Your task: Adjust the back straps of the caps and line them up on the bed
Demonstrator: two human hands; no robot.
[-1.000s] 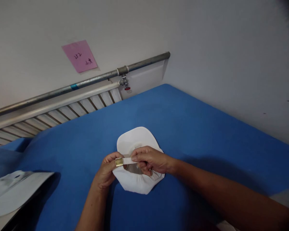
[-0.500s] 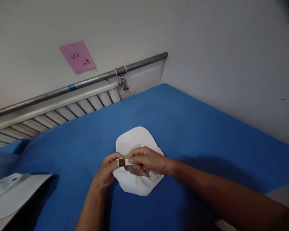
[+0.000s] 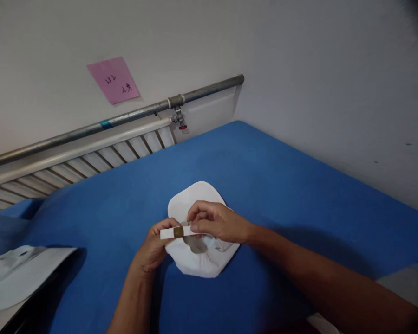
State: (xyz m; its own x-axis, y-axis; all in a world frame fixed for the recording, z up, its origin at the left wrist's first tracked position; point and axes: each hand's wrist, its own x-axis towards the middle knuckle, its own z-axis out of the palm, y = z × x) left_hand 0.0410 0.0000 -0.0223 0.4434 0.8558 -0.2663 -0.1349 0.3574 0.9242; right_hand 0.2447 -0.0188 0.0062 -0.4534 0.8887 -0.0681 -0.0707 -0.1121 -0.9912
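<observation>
A white cap [image 3: 202, 269] lies on the blue sheet with its brim [image 3: 191, 197] pointing away from me and its opening facing up. Across its back runs a white adjustment strap [image 3: 166, 234] with a brass-coloured buckle [image 3: 178, 231]. My left hand [image 3: 153, 246] is closed on the strap beside the buckle, the loose strap end lying over its thumb. On the other side, my right hand [image 3: 219, 222] pinches the strap between thumb and fingers, above the cap's opening. Its curled fingers cover part of the brim.
Another white cap [image 3: 24, 278] sits at the left on a dark-edged object. The blue sheet [image 3: 264, 185] reaches a radiator [image 3: 107, 155] with a metal pipe [image 3: 139, 113] and a red-handled valve [image 3: 182, 127]. A pink paper [image 3: 114, 81] hangs on the wall.
More of the white strap end now shows left of the buckle. My right hand has shifted slightly up and right, its fingers lifted out of the cap's opening.
</observation>
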